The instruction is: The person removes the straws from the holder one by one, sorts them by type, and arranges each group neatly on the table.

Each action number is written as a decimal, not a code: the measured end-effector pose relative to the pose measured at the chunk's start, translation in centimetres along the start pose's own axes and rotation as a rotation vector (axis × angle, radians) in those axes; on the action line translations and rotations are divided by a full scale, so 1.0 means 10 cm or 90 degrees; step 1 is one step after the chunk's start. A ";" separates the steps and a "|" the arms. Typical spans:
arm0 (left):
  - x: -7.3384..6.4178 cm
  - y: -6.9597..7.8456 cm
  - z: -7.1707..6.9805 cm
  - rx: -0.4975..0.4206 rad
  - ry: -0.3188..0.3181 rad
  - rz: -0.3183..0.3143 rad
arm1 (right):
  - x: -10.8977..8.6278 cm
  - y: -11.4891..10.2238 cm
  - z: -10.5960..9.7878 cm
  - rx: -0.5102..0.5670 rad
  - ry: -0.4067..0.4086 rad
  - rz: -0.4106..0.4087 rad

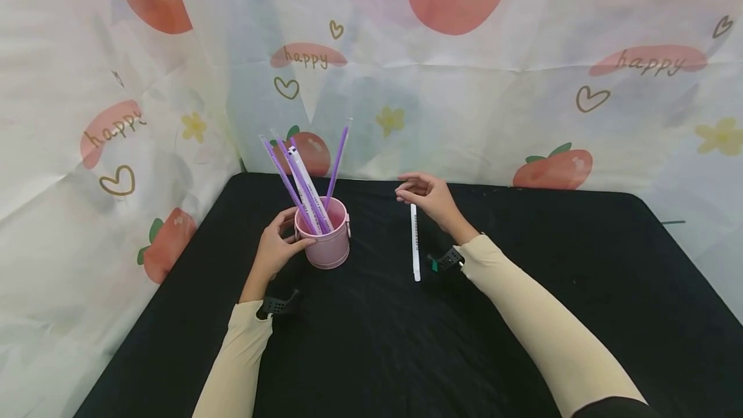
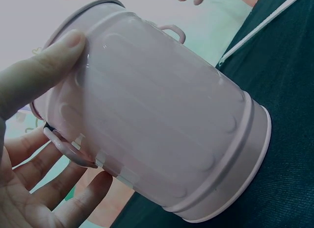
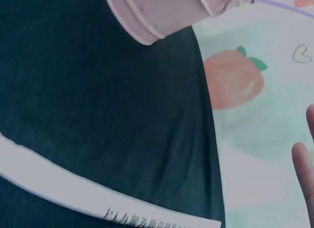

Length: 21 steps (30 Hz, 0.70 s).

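A small pink bucket point(image 1: 328, 251) with side handles stands upright on the table, left of centre. My left hand point(image 1: 274, 249) holds its left side, thumb on the front below the rim and fingers around by the side handle point(image 2: 68, 148). Slim purple sticks point(image 1: 337, 163) with clear ends lean inside it, along with white printed sticks point(image 1: 303, 180). One slim white stick point(image 1: 415, 247) with dark print lies on the cloth to the bucket's right. Just above its far end hovers my right hand point(image 1: 432, 200), fingers loosely bent with nothing between them.
Black cloth point(image 1: 360, 340) covers the table. Pale fabric point(image 1: 464, 121) printed with fruit, hearts and words hangs at the back and along the left side. Each wrist carries a dark strap, the right one point(image 1: 447, 259) near the white stick.
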State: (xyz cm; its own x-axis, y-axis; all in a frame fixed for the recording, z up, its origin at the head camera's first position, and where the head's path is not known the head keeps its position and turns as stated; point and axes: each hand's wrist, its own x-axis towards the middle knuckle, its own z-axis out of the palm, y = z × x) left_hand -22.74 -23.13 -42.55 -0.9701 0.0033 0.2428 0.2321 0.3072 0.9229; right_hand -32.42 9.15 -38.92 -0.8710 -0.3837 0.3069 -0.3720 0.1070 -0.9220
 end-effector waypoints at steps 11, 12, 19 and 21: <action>0.00 -0.02 0.00 0.012 0.002 0.010 | 0.13 -0.15 0.21 0.027 -0.008 -0.012; 0.00 -0.02 0.00 0.012 0.004 0.014 | 0.14 -0.16 0.23 0.030 -0.008 -0.012; -0.01 -0.04 0.01 0.012 0.017 0.057 | 0.23 -0.25 0.34 0.049 -0.024 -0.024; -0.02 -0.03 0.01 0.010 0.016 0.046 | 0.25 -0.28 0.37 0.049 -0.029 -0.031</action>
State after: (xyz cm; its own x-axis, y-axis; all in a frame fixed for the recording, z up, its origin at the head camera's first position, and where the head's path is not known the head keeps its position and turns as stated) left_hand -22.67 -23.15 -42.88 -0.9486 0.0028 0.3165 0.3006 0.3212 0.8980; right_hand -32.38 4.52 -36.44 -0.8365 -0.4279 0.3424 -0.3862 0.0170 -0.9222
